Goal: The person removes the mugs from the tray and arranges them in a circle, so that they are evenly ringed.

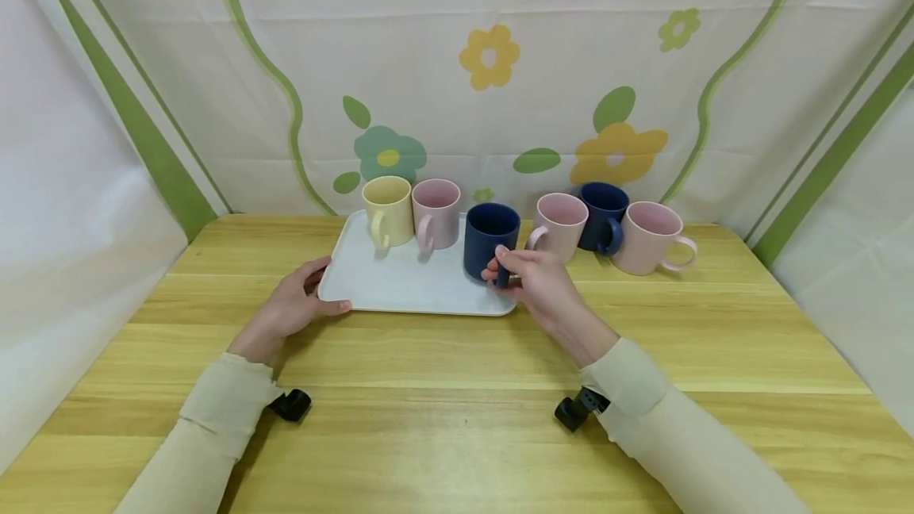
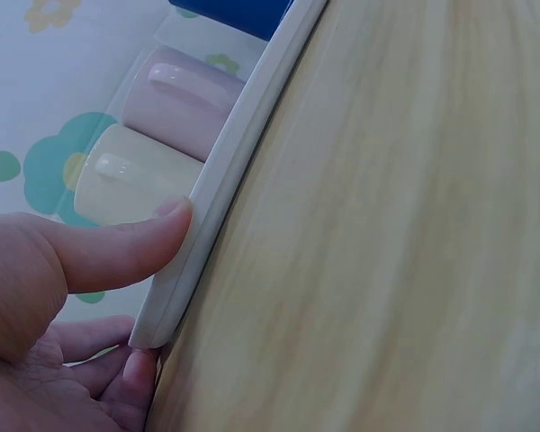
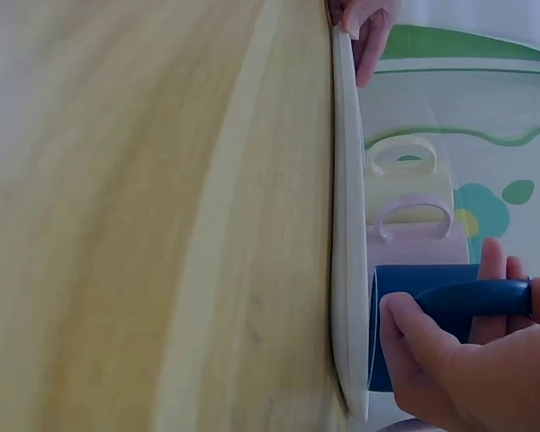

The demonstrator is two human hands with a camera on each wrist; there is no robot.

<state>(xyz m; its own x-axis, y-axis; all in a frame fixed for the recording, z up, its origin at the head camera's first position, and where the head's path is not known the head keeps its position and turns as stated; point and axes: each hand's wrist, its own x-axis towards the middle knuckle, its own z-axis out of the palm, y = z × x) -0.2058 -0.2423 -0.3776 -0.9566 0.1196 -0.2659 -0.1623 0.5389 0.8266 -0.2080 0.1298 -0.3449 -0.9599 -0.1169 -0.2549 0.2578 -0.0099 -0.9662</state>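
Note:
A white tray (image 1: 407,284) lies on the wooden table. On its back left part stand a yellow mug (image 1: 396,216) and a pinkish-lilac mug (image 1: 446,220), side by side. My right hand (image 1: 546,288) pinches the handle of a dark blue mug (image 1: 481,248) at the tray's right end; in the right wrist view the blue mug (image 3: 423,360) is at the tray's surface, though contact is unclear. My left hand (image 1: 289,308) holds the tray's left end, its thumb (image 2: 130,243) along the front rim and the other fingers around the left edge.
Right of the tray, a pink mug (image 1: 564,224), a second dark blue mug (image 1: 601,216) and another pink mug (image 1: 643,240) stand close together on the table (image 1: 428,403). A white curtain (image 1: 428,62) with printed flowers hangs behind them.

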